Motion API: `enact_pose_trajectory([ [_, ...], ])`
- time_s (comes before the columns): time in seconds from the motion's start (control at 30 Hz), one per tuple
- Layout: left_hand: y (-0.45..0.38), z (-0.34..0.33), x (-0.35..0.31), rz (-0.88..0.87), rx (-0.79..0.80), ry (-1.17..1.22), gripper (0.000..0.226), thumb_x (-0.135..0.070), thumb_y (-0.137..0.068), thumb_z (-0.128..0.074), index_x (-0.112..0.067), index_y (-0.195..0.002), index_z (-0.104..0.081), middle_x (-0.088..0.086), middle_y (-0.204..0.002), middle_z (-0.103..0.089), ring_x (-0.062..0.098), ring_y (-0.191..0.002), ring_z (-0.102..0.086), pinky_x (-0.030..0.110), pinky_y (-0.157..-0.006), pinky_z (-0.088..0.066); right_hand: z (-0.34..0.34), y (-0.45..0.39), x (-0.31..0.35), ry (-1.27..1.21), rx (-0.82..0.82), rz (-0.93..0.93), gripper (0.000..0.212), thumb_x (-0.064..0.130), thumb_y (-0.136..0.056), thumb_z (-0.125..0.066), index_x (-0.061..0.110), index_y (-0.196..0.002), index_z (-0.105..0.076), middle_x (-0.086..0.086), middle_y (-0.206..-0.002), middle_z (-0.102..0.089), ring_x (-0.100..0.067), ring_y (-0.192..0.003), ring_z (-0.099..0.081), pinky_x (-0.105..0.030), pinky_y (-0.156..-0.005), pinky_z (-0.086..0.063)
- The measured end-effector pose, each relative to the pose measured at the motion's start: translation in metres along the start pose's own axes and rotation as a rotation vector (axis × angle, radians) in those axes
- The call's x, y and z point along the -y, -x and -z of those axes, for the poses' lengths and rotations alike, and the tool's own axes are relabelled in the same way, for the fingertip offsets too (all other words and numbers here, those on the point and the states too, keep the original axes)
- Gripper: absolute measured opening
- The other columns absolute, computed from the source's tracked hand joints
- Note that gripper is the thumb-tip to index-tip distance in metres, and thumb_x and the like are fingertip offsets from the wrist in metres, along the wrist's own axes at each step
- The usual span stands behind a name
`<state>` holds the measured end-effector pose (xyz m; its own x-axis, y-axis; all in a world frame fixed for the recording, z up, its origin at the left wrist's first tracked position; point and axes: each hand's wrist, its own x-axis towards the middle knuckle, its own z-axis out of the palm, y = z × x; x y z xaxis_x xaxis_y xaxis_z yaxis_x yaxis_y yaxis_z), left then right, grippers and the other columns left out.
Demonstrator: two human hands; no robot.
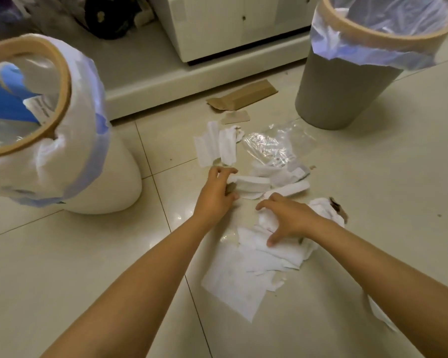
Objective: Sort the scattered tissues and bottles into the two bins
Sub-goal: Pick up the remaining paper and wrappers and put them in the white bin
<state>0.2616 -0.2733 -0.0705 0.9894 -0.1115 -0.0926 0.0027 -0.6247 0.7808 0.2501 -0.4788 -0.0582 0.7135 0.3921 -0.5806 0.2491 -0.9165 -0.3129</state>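
White tissues lie scattered on the tiled floor between two bins. My left hand (216, 192) pinches the end of a folded white tissue (251, 182). My right hand (287, 218) presses down with curled fingers on a crumpled tissue pile (259, 254). More folded tissues (214, 144) lie beyond my left hand. A white bin (93, 174) with a tan rim and a plastic liner stands at the left and holds blue and clear items. A grey bin (344, 86) with a liner stands at the far right. No bottle shows on the floor.
A crumpled clear plastic wrapper (274, 146) lies beyond the tissues. A brown paper envelope (243, 98) and a small brown scrap (236, 117) lie near a white cabinet base (192, 73). A stained tissue (329, 208) sits right of my right hand.
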Motion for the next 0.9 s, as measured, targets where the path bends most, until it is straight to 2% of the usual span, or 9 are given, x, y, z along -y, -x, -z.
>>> enact_pose_trajectory([
  [0.1, 0.005, -0.007, -0.007, -0.085, 0.051, -0.175, 0.067, 0.004, -0.082, -0.062, -0.027, -0.137, -0.040, -0.006, -0.145, -0.018, 0.011, -0.087, -0.057, 0.028, -0.078, -0.055, -0.007, -0.003, 0.006, 0.092, -0.031, 0.029, 0.097, 0.047, -0.055, -0.085, 0.034, -0.136, -0.033, 0.003, -0.133, -0.033, -0.022, -0.115, -0.045, -0.031, -0.075, -0.043],
  [0.17, 0.006, -0.008, -0.010, -0.082, 0.138, -0.288, 0.075, 0.003, -0.082, -0.061, -0.028, -0.144, -0.033, -0.004, -0.152, -0.008, 0.021, -0.102, -0.058, 0.033, -0.080, -0.055, -0.012, -0.006, 0.011, 0.124, -0.064, 0.038, 0.092, 0.043, -0.056, -0.086, 0.033, -0.133, -0.036, 0.001, -0.131, -0.035, -0.024, -0.112, -0.046, -0.033, -0.077, -0.047],
  [0.23, 0.003, -0.007, -0.012, -0.053, 0.226, -0.355, 0.075, -0.003, -0.085, -0.060, -0.029, -0.148, -0.029, 0.003, -0.155, -0.011, 0.031, -0.118, -0.052, 0.037, -0.089, -0.050, -0.014, -0.008, 0.016, 0.151, -0.102, 0.061, 0.075, 0.036, -0.064, -0.082, 0.031, -0.128, -0.042, 0.001, -0.126, -0.043, -0.023, -0.103, -0.051, -0.031, -0.072, -0.046],
  [0.3, 0.001, -0.004, -0.013, -0.025, 0.260, -0.379, 0.061, -0.010, -0.091, -0.050, -0.028, -0.147, -0.033, 0.007, -0.149, -0.032, 0.030, -0.123, -0.048, 0.034, -0.093, -0.044, -0.012, -0.007, 0.017, 0.139, -0.141, 0.088, 0.054, 0.029, -0.075, -0.074, 0.027, -0.122, -0.049, 0.002, -0.121, -0.052, -0.021, -0.099, -0.055, -0.029, -0.066, -0.040],
  [0.4, -0.002, -0.003, -0.014, -0.020, 0.287, -0.464, 0.044, -0.006, -0.091, -0.046, -0.019, -0.132, -0.053, 0.008, -0.127, -0.056, 0.027, -0.115, -0.051, 0.032, -0.090, -0.041, -0.007, -0.001, 0.014, 0.046, -0.192, 0.077, 0.034, 0.020, -0.083, -0.064, 0.024, -0.115, -0.057, 0.004, -0.113, -0.060, -0.021, -0.098, -0.057, -0.028, -0.065, -0.038],
  [0.5, -0.001, 0.002, -0.018, -0.042, 0.291, -0.516, 0.033, -0.002, -0.088, -0.049, -0.016, -0.111, -0.067, 0.006, -0.108, -0.062, 0.026, -0.100, -0.056, 0.030, -0.077, -0.043, 0.003, 0.008, 0.013, -0.020, -0.255, 0.063, 0.020, 0.020, -0.082, -0.063, 0.022, -0.101, -0.063, 0.006, -0.089, -0.059, -0.017, -0.082, -0.055, -0.026, -0.054, -0.032],
  [0.57, 0.002, 0.012, -0.020, -0.054, 0.277, -0.502, 0.027, -0.003, -0.087, -0.052, -0.016, -0.103, -0.069, 0.005, -0.101, -0.063, 0.025, -0.093, -0.057, 0.032, -0.073, -0.046, 0.016, 0.014, 0.014, -0.092, -0.294, 0.060, 0.013, 0.021, -0.080, -0.067, 0.023, -0.093, -0.066, 0.010, -0.080, -0.058, -0.013, -0.075, -0.053, -0.024, -0.054, -0.034],
  [0.73, 0.010, 0.058, -0.028, -0.109, 0.220, -0.482, 0.018, -0.004, -0.086, -0.061, -0.014, -0.096, -0.071, 0.002, -0.096, -0.065, 0.018, -0.086, -0.058, 0.030, -0.076, -0.049, 0.051, 0.024, 0.025, -0.317, -0.417, 0.062, 0.007, 0.024, -0.076, -0.074, 0.023, -0.082, -0.069, 0.010, -0.080, -0.066, -0.003, -0.067, -0.056, -0.028, -0.065, -0.047],
  [0.9, 0.021, 0.123, -0.049, -0.223, 0.177, -0.549, 0.014, -0.010, -0.089, -0.064, -0.015, -0.099, -0.071, 0.003, -0.097, -0.064, 0.021, -0.088, -0.060, 0.034, -0.078, -0.050, 0.081, 0.035, 0.056, -0.380, -0.504, 0.083, 0.011, 0.023, -0.079, -0.075, 0.014, -0.085, -0.077, 0.001, -0.078, -0.072, -0.009, -0.072, -0.062, -0.030, -0.070, -0.049],
])
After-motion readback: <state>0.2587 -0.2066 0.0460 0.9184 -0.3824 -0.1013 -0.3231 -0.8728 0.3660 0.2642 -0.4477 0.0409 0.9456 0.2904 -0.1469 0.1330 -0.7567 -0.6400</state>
